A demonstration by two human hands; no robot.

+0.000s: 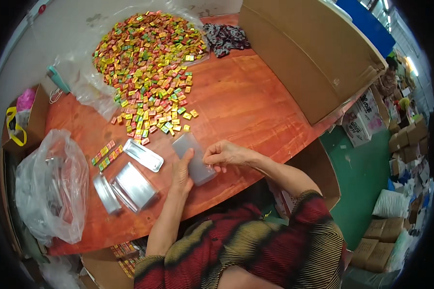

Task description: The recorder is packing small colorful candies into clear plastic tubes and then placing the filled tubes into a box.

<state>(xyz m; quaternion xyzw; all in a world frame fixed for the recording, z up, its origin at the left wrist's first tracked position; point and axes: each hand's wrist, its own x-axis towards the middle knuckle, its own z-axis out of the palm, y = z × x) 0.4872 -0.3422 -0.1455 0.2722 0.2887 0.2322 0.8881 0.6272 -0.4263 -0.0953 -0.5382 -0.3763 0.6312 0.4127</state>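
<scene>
My left hand (182, 174) grips a flat, see-through plastic sleeve (190, 144) along its left side, thumb lying on top. At the sleeve's right edge, the fingers of my right hand (224, 155) are pinched together against it. Left of my hands lies a clear, shallow plastic tray (143, 155). Nearer to me is a stack of shiny clear plastic pieces (135, 187), with a smaller stack (106, 193) beside it. Two short rows of small wrapped pieces (107, 155) in red, yellow and green lie by the tray.
A large heap of small wrapped pieces (149, 58) covers the table's far left. A clear plastic bag (53, 188) bulges at the left edge. A big cardboard box (308, 58) stands at the far right, beside a dark patterned cloth (226, 38). The orange-red table (246, 96) ends close to my body.
</scene>
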